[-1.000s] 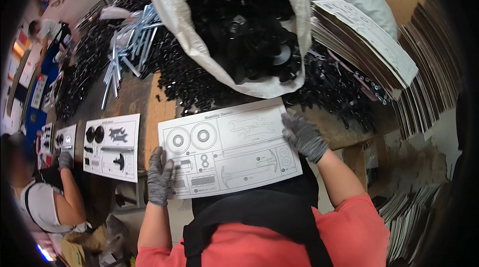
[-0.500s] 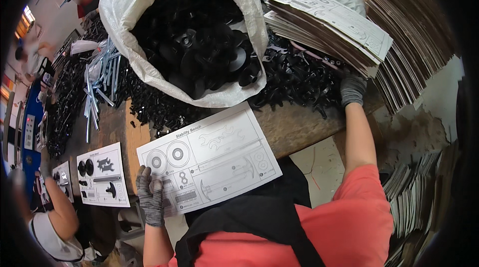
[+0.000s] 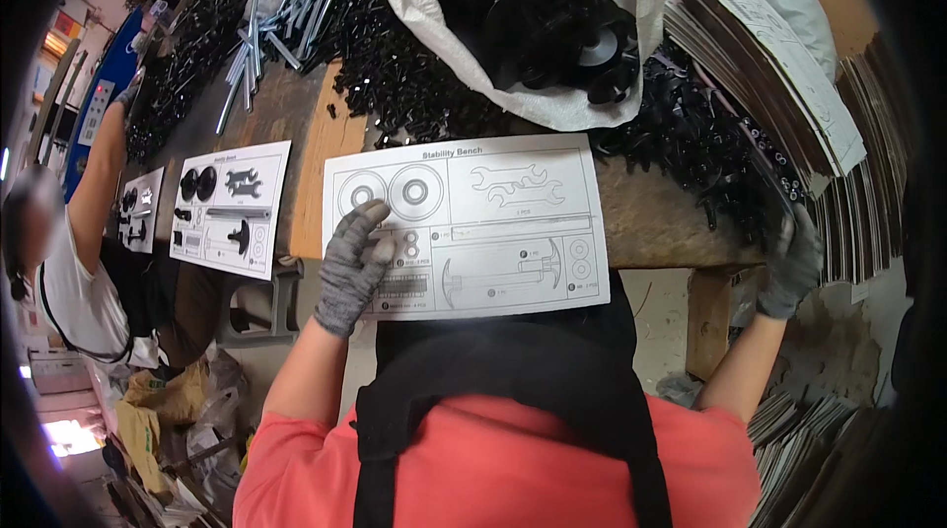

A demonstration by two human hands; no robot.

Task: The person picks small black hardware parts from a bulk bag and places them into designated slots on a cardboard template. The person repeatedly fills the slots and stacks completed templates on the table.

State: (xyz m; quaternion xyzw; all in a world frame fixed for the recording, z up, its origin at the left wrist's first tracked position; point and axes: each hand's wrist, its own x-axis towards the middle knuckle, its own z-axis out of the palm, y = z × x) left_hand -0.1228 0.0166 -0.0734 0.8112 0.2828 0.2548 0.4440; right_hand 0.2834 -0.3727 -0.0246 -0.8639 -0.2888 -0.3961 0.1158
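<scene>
A white parts card (image 3: 513, 208) with line drawings of discs, wrenches and handles lies over the table's front edge, its lower part above my lap. My left hand (image 3: 353, 267), in a grey knit glove, rests over the card's left side with fingers and thumb apart. At the right end of the table my right hand (image 3: 792, 267), gloved alike, is at the edge beside small metal nuts (image 3: 779, 158). Its fingers are bent close together, and what they may hold is hidden. Black plastic knobs (image 3: 691, 148) are heaped beside the nuts.
A white woven sack (image 3: 592, 99) of black discs stands behind the card. Stacked cards (image 3: 764, 65) rise at right. Black bolts (image 3: 414, 99) and metal rods (image 3: 254, 55) lie left. Another parts card (image 3: 232, 208) sits near a seated co-worker (image 3: 84, 272).
The view has shifted, and the parts card now lies straighter. My left hand has moved further over the card. My right hand has drawn back toward the table's front edge.
</scene>
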